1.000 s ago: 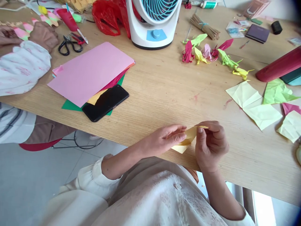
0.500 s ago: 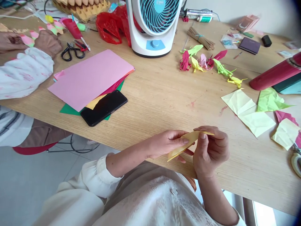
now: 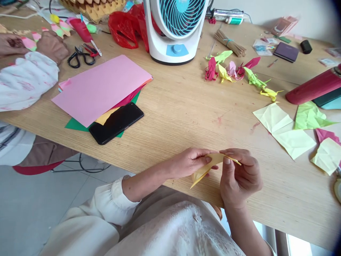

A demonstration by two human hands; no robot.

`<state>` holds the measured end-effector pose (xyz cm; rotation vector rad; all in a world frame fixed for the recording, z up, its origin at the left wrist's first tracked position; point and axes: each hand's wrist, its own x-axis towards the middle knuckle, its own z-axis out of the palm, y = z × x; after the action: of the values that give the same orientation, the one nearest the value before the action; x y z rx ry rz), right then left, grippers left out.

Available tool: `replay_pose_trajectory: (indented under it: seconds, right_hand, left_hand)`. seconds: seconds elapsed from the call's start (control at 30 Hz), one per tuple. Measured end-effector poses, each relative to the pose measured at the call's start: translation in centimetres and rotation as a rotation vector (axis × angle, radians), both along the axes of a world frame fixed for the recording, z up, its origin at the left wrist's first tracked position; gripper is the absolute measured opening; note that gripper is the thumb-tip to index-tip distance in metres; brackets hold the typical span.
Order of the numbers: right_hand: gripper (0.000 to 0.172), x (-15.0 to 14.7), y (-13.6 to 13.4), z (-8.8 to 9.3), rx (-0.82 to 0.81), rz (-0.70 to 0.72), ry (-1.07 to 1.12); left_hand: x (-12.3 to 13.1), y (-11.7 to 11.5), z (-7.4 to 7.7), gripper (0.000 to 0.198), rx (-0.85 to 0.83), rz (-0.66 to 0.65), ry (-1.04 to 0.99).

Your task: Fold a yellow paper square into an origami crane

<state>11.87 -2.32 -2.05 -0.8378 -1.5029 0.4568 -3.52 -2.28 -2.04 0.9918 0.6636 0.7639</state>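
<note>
A folded piece of yellow paper [image 3: 200,173] is held between both hands just above the table's near edge. My left hand [image 3: 193,161] pinches its left part, thumb on top and fingers behind. My right hand [image 3: 239,174] grips the right end, with the thumb pressed against the bent index finger. Between the hands the paper curves, and its narrow tip points out past the right thumb. The fingers behind the paper are partly hidden.
Coloured sheets [image 3: 103,85] and a phone [image 3: 116,122] lie left. Folded paper figures [image 3: 255,79] and creased papers [image 3: 295,140] lie right. A fan [image 3: 173,32] stands at the back. Another person's hand [image 3: 52,46] is at far left, near scissors [image 3: 81,58].
The paper has bent further between my hands, its right tip now slanting downward. My right hand has turned slightly and moved a little lower. The view has shifted slightly.
</note>
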Motion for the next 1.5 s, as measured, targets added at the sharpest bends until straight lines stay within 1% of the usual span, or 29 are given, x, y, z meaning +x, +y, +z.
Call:
replay_pose_trajectory:
  seconds: [0.07,0.17,0.27,0.37,0.47,0.7,0.8,0.9,1.0,1.27,1.37,1.5]
  right_hand:
    - [0.014,0.1,-0.1,0.0,0.021,0.015,-0.009]
    - [0.014,0.4,-0.3,0.0,0.068,0.030,-0.050]
    - [0.010,0.6,-0.7,0.0,0.103,0.018,-0.078]
    - [0.006,0.9,-1.0,0.0,0.123,0.004,-0.116]
    - [0.006,1.3,-1.2,0.1,0.128,0.013,-0.146]
    - [0.007,1.4,-1.2,-0.1,0.161,-0.015,-0.088]
    - [0.008,1.3,-1.0,-0.2,0.177,-0.037,-0.054]
    - [0.009,1.1,-0.7,-0.3,0.209,-0.065,0.018]
    - [0.008,1.0,-0.3,-0.4,0.230,-0.094,0.069]
    - [0.008,1.0,0.0,-0.5,0.242,-0.122,0.077]
    - [0.008,0.9,0.1,-0.4,0.253,-0.135,0.079]
    - [0.008,0.8,0.2,-0.4,0.242,-0.163,0.055]
  left_hand:
    - [0.1,0.0,-0.2,0.035,0.030,0.022,0.006]
    - [0.1,-0.1,-0.1,0.034,0.152,0.132,0.072]
    - [0.0,-0.2,0.3,0.034,0.274,0.225,0.158]
    - [-0.2,-0.6,0.7,0.034,0.365,0.267,0.225]
    - [-0.4,-0.8,0.9,0.036,0.482,0.313,0.257]
    - [-0.6,-0.9,0.9,0.042,0.680,0.371,0.287]
    - [-0.8,-1.1,0.9,0.044,0.723,0.365,0.266]
    - [-1.0,-1.2,0.9,0.047,0.708,0.332,0.186]
    - [-1.2,-1.2,0.9,0.047,0.652,0.299,0.127]
    - [-1.6,-0.9,1.3,0.044,0.390,0.234,0.006]
    - [-1.5,-0.9,1.4,0.042,0.343,0.218,-0.006]
    - [-1.5,-0.8,1.4,0.039,0.304,0.189,0.027]
